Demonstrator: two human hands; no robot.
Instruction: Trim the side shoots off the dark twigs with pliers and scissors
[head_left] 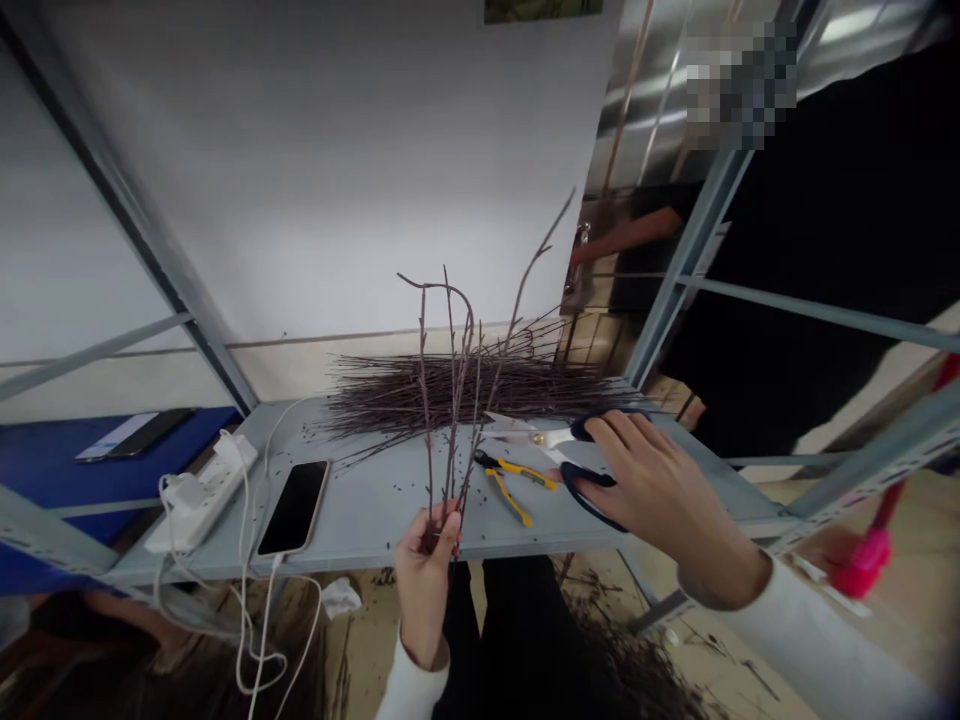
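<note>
My left hand [427, 555] is closed round the lower ends of several thin dark twigs [455, 420], which stand upright and fan out above it. One twig bends over at the top, and another leans far to the right. In my right hand [652, 480] is a pair of scissors [559, 438] with dark handles, its blades spread and pointing left near the twigs. From this view I cannot tell whether a blade touches a twig. Yellow-handled pliers [517, 480] lie spread on the grey shelf [360, 520], just below the scissors. Behind them lies a large heap of similar twigs [390, 390].
A phone [296, 508] with a charging cable and a white power strip [206, 490] lie on the left. Metal posts [694, 240] frame the shelf. A person in black [840, 220] stands at the right. More twigs [637, 650] lie on the floor.
</note>
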